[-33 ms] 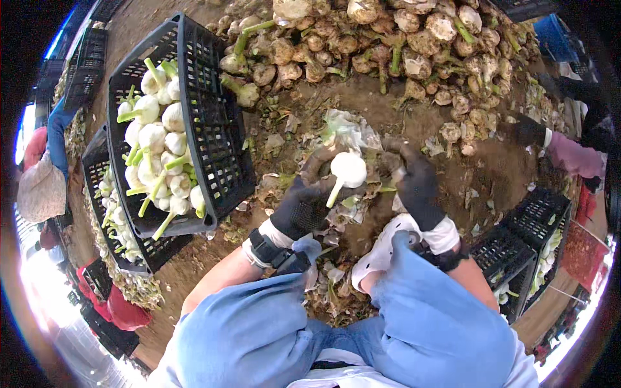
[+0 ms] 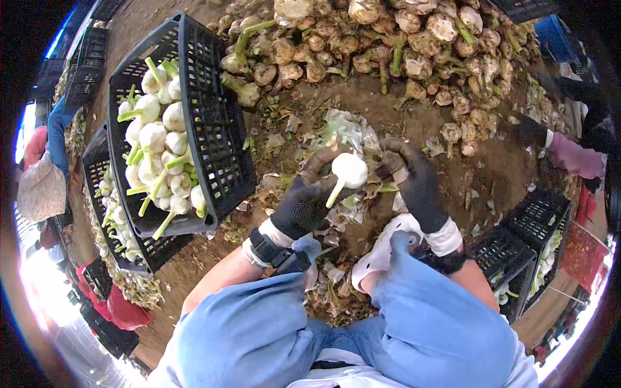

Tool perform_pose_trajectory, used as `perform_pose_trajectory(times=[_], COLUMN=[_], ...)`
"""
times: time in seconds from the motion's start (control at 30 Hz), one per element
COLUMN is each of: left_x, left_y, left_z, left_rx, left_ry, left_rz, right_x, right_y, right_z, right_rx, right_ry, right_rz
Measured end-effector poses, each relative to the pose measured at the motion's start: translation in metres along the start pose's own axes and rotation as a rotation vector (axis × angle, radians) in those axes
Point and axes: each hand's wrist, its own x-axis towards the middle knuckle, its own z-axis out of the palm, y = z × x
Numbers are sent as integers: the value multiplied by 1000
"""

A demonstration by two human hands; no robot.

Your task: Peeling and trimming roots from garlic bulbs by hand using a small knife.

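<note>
My left hand (image 2: 305, 197), in a soiled dark glove, holds a clean white garlic bulb (image 2: 349, 170) with a short pale green stem pointing down toward me. My right hand (image 2: 416, 182), gloved the same way, is just right of the bulb with its fingers curled; whatever they hold is too hidden to name. Loose papery peelings and leaf scraps (image 2: 349, 129) lie just beyond and beneath both hands. A black plastic crate (image 2: 213, 161) of white garlic bulbs with cut stems (image 2: 153, 136) stands to the left of my hands.
A heap of dirty, untrimmed garlic (image 2: 424, 42) lies ahead on the littered dirt ground (image 2: 272, 116). More black crates (image 2: 517, 220) stand at the right and far left. A co-worker's gloved hand and pink sleeve (image 2: 569, 152) show at the right; other people's clothed limbs appear at the left rim.
My right hand's fingertips have shifted very slightly, and the bulb in my left hand sits a touch lower and further right. Otherwise the view looks the same.
</note>
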Motion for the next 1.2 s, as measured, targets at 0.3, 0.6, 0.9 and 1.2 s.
perform_pose_trajectory(times=[0.3, 0.6, 0.9, 1.2], left_x=[0, 5, 9, 6], left_y=[5, 14, 12, 4], left_z=[1, 8, 11, 3], left_rx=[117, -91, 67, 120], left_ry=[-102, 21, 29, 83], left_rz=[71, -184, 80, 56], right_x=[1, -2, -5, 0], right_y=[-34, -4, -28, -38], right_z=[8, 14, 1, 18], right_rx=[-9, -478, -12, -59], right_ry=[19, 71, -49, -21], right_rz=[-137, -185, -111, -38])
